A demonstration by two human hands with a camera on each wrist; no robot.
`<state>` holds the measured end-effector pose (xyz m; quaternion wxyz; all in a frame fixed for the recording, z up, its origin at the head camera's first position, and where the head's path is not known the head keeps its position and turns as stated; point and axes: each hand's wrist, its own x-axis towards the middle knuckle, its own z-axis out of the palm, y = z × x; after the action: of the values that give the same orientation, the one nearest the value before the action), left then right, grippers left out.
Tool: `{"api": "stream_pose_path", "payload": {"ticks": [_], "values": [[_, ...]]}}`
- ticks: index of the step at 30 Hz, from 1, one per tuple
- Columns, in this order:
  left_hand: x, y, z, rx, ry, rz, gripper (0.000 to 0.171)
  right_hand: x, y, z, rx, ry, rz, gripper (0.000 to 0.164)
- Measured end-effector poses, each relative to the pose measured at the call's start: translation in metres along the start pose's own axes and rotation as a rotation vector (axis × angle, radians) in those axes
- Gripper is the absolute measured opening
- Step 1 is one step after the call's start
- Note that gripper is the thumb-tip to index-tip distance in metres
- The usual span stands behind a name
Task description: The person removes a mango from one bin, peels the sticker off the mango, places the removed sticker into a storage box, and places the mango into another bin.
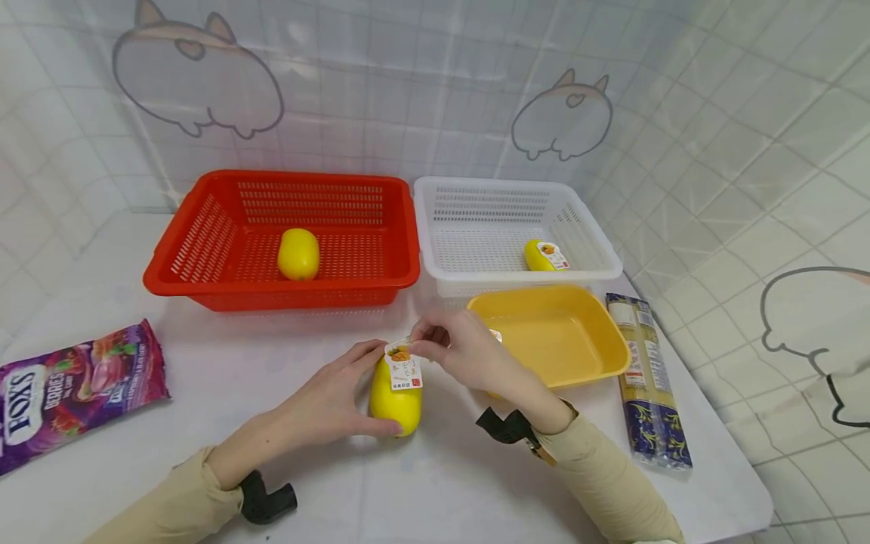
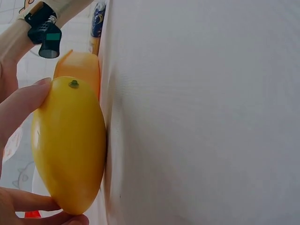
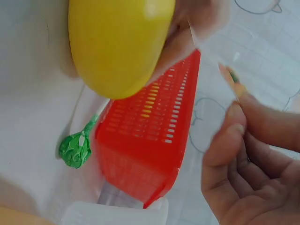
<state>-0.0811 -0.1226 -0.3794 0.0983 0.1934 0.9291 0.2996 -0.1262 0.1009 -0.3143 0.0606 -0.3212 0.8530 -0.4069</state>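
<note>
A yellow mango (image 1: 394, 412) lies on the table, and my left hand (image 1: 326, 400) holds it with the thumb at the near end and fingers at the far end. The left wrist view shows the small green stem end of the mango (image 2: 70, 140) beside the thumb. My right hand (image 1: 462, 344) pinches the edge of a white fruit-picture sticker (image 1: 405, 370) over the mango's upper side. In the right wrist view that sticker (image 3: 228, 77) is seen nearly edge-on between thumb and forefinger. How much of it touches the mango, I cannot tell.
A red basket (image 1: 340, 295) holds one plain mango (image 1: 299, 255). Beside it, a white basket (image 1: 516, 279) holds a stickered mango (image 1: 537, 255). Right are a yellow basin (image 1: 557, 340) and noodle packs (image 1: 649, 385); left, a purple Fox's bag (image 1: 81, 389). A green-wrapped lollipop (image 3: 75, 149) lies near the red basket.
</note>
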Motion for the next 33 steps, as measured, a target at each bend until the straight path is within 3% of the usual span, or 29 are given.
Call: {"api": "stream_pose_path", "payload": {"ticks": [4,15,33], "values": [[0.0,-0.001,-0.001,-0.007,0.008,0.008,0.117,0.002,0.0,-0.002,0.003,-0.045,0.013,0.006],[-0.001,0.0,-0.002,-0.012,-0.002,0.013,0.118,0.003,0.001,-0.004,0.014,-0.067,0.011,0.004],[-0.001,0.0,-0.001,-0.01,-0.005,0.014,0.116,0.001,0.004,-0.016,0.036,-0.014,0.08,0.009]]}}
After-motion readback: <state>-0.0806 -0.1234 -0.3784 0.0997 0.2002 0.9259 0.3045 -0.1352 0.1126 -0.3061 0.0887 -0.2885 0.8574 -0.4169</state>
